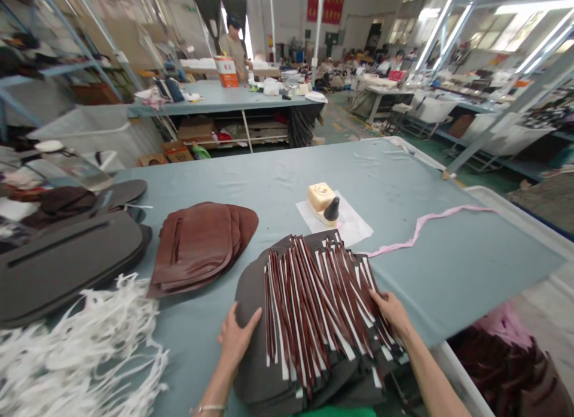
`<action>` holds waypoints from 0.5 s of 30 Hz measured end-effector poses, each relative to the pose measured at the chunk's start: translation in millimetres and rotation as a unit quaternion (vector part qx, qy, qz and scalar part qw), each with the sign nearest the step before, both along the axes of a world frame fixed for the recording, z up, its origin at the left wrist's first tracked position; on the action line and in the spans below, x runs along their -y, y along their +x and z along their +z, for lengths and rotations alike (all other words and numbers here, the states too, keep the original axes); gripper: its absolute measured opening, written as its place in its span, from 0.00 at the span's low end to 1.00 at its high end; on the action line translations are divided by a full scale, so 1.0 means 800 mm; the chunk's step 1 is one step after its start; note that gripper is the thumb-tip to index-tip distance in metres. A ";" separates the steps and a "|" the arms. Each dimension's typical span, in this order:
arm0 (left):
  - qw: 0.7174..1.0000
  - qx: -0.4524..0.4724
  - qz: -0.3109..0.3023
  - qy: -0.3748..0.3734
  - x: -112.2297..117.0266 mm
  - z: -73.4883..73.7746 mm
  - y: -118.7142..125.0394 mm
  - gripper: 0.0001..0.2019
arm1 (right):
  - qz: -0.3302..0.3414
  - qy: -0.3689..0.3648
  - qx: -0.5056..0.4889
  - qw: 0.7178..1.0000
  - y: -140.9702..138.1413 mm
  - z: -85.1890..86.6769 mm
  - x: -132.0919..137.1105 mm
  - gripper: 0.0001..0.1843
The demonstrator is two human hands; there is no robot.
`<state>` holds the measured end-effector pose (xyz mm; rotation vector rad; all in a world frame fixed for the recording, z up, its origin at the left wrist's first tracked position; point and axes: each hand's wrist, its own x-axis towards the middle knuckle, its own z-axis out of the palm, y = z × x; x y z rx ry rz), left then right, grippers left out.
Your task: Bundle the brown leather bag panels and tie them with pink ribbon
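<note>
A fanned stack of dark grey shaped pieces (251,297) lies at the near edge of the grey-green table (403,177), covered with several dark red and white strips (314,297). My left hand (235,339) rests flat on the stack's left side, fingers apart. My right hand (390,312) lies on the strips at the stack's right edge, fingers stretched over them.
A pile of brown leather pieces (197,246) lies left of the stack. Farther left are dark grey pieces (63,261) and a heap of white strips (76,357). A cream block with a black tool (323,203) sits on white paper. A pink ribbon (421,225) trails right. People stand at far tables.
</note>
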<state>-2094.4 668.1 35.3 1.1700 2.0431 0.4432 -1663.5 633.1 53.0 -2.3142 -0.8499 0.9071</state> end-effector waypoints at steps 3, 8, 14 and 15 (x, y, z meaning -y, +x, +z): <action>0.995 0.090 -0.030 0.018 -0.011 0.016 0.023 0.42 | 0.030 -0.003 -0.114 0.993 0.006 0.005 -0.008 0.31; 0.981 0.190 -0.034 0.030 -0.020 0.025 0.028 0.45 | 0.069 0.003 -0.299 0.952 0.015 0.018 -0.013 0.27; 0.971 0.236 -0.021 0.027 -0.025 0.024 0.018 0.47 | 0.082 0.011 -0.322 0.943 -0.004 0.029 -0.031 0.30; 0.970 0.239 -0.021 0.026 -0.025 0.023 0.018 0.47 | 0.083 0.016 -0.307 0.948 -0.009 0.030 -0.033 0.30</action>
